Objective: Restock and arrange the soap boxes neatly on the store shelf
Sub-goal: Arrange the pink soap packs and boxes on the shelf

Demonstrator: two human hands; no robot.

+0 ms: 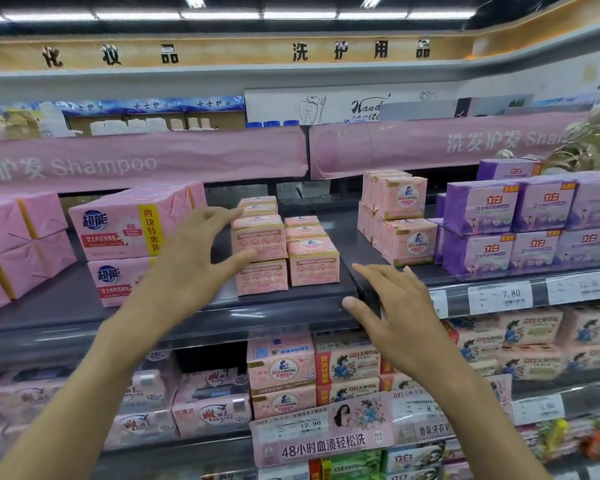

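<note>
Small pink soap boxes [313,259] stand in short stacks at the middle of the dark grey shelf [284,308]. My left hand [196,252] is spread open, its fingers at the left side of the left stack [260,239], thumb near the lower box; contact is unclear. My right hand [394,308] hovers open, palm down, at the shelf's front edge to the right of the stacks, holding nothing. More of the same pink boxes [404,221] stand further right on the shelf.
Large pink four-bar packs [118,230] sit left of the stacks, purple soap packs [527,223] at the right. A bare gap of shelf lies between the middle stacks and the right pink boxes. Below, another shelf holds pink soap packs [283,370] and price tags [499,296].
</note>
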